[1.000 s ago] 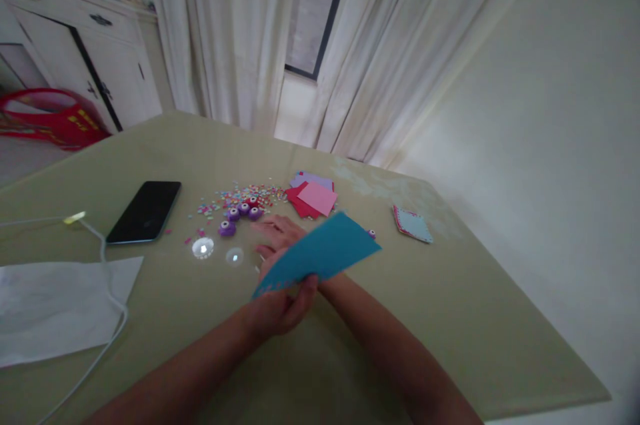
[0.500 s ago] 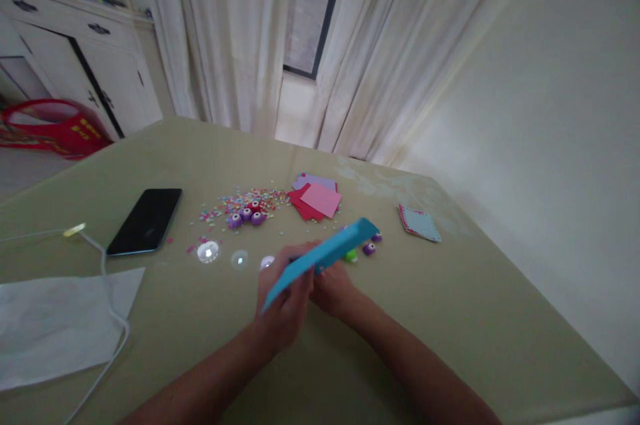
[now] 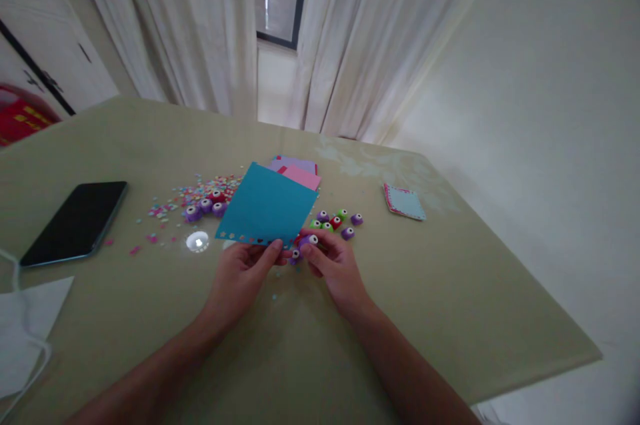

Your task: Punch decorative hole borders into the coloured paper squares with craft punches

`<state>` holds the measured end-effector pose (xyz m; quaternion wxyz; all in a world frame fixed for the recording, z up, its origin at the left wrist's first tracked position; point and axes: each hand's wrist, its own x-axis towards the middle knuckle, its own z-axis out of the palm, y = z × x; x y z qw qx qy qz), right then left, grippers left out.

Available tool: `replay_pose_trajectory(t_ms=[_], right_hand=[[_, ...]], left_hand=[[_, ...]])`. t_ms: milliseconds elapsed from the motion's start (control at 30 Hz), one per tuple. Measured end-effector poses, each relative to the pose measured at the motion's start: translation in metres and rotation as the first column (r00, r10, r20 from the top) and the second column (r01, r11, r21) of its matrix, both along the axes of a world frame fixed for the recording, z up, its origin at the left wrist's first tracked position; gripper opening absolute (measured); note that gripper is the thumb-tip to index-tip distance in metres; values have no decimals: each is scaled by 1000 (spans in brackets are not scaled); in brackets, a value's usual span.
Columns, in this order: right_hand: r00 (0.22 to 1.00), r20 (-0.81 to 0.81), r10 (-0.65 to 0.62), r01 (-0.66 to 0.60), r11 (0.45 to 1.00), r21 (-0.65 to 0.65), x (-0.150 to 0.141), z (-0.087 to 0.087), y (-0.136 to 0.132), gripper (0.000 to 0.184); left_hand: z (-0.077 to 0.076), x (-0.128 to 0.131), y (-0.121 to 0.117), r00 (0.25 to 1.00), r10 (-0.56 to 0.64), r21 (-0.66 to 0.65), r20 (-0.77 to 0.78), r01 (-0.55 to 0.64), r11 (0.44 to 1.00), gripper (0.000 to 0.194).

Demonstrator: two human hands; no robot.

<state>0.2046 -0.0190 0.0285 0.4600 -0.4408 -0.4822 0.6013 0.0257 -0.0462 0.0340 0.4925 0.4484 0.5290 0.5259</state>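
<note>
My left hand (image 3: pixel 243 273) pinches the lower edge of a teal paper sheet (image 3: pixel 267 205), held up flat; a row of small punched holes runs along that edge. My right hand (image 3: pixel 334 263) is closed around a small purple craft punch (image 3: pixel 309 240) at the sheet's lower right corner. More small punches (image 3: pixel 336 221), purple, green and red, lie just beyond my right hand. Another group of purple and red punches (image 3: pixel 205 205) sits to the left among coloured paper confetti (image 3: pixel 200 188).
A black phone (image 3: pixel 75 219) lies at the left, with white paper (image 3: pixel 25 325) and a cable near the left edge. Pink and purple sheets (image 3: pixel 299 171) lie behind the teal one. A small light-blue card stack (image 3: pixel 404 202) sits at right. A clear dome (image 3: pixel 198 241) rests near the confetti.
The teal sheet has turned from edge-on to flat and facing me. My right hand came out from under it and closed on a purple punch. The camera view shifted right.
</note>
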Motion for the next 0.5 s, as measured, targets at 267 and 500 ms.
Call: replay_pose_trajectory(t_ms=[267, 500], right_hand=[[990, -130, -48, 43, 998, -40, -1, 2, 0, 41], [988, -152, -22, 13, 998, -61, -3, -1, -2, 53]], left_hand=[[4, 1, 0, 998, -40, -29, -40, 39, 999, 39], [6, 0, 0, 997, -68, -26, -45, 66, 997, 36]])
